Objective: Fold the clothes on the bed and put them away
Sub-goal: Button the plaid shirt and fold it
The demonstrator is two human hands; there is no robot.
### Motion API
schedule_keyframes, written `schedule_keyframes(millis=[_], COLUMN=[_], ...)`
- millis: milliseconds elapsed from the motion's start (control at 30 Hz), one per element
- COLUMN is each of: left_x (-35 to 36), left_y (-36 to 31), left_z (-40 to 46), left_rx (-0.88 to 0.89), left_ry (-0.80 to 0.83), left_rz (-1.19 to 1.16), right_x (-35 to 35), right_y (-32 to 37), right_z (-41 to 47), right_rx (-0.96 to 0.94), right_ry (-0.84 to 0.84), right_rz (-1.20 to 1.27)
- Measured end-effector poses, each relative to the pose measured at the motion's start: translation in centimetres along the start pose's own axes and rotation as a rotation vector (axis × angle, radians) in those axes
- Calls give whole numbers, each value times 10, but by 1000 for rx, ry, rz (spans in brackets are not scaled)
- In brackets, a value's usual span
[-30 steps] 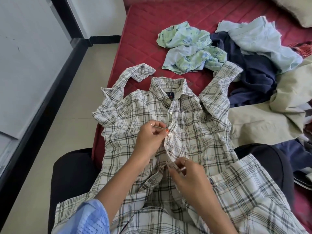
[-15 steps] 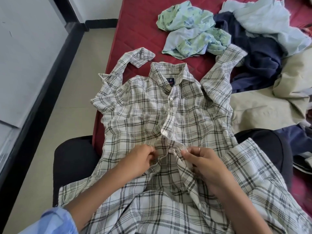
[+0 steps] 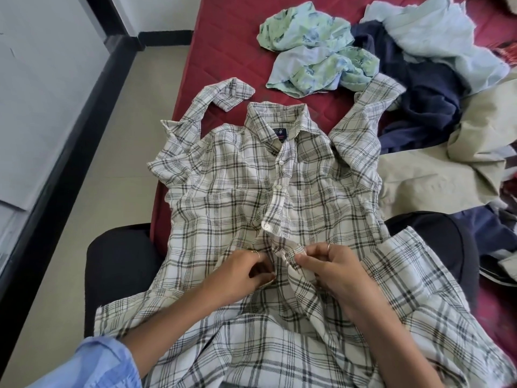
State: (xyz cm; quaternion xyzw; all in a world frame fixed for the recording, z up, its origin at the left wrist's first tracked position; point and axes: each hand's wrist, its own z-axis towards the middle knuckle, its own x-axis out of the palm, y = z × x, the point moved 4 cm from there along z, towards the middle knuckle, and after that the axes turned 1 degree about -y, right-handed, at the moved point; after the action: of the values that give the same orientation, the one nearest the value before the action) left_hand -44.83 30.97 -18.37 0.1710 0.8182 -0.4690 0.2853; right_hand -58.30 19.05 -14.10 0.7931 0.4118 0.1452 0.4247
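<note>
Plaid shirt (image 3: 237, 197) lies front-up across the near edge of the red mattress (image 3: 223, 46) and over my lap. Its long axis runs 12 to 6, collar (image 3: 275, 116) pointing to 12, hem spilling toward me at 6. Upper buttons look fastened; the placket gapes lower down, near my hands.

Left to right:
- Pale floor (image 3: 106, 175) at 9, beside the bed.
- Blue cuff (image 3: 92, 362) on my left forearm, at 7.
- One shirt sleeve (image 3: 207, 107) curls up at 11, its end folded over near the collar.
- My left hand (image 3: 240, 273), ring on one finger, fingers curled, pinching the left edge of the placket.
- My right hand (image 3: 333, 270), also ringed, thumb and forefinger pinching the right placket edge, bunching the cloth. The two hands sit just beside each other at the shirt's centre line.
- Green-and-blue printed garment (image 3: 316, 57), crumpled, at 12 to 1, apart from the collar.
- Navy garment (image 3: 425, 99) at 1 to 2, touching the shirt's other sleeve.
- Pale blue garment (image 3: 436, 37) on top of the navy one.
- Beige cloth (image 3: 436, 177) at 3, beside the shirt's side.
</note>
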Motion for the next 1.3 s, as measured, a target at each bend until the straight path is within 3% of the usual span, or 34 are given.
schedule_keyframes(millis=[167, 300, 433, 600, 667, 733, 833, 1067, 1300], left_x=[3, -25, -86, -152, -148, -130, -95, -85, -86], left_y=[-7, -24, -52, -114, -135, -145, -133, -112, -104], left_z=[2, -7, -24, -53, -61, -63, -54, -48, -47], left_rx=[-33, -57, -66, 126, 233, 300, 234, 40, -64], left_ry=[-12, -123, -438, -800, -797, -688, -544, -485, -458], left_rz=[27, -43, -64, 13, 117, 253, 337, -112, -283], right_x=[-1, -4, -20, -25, -17, -5, 13, 16, 24], right_y=[1, 15, 62, 134, 150, 153, 136, 95, 91], right_z=[-2, -7, -13, -27, -38, -48, -53, -50, -57], right_rx=[20, -28, -209, -506, -562, -575, -530, -539, -651], right_ry=[6, 3, -168, -426, -414, -342, -252, -358, -360], right_rz=[-7, -151, -372, -466, -467, -475, -493, -557, -515])
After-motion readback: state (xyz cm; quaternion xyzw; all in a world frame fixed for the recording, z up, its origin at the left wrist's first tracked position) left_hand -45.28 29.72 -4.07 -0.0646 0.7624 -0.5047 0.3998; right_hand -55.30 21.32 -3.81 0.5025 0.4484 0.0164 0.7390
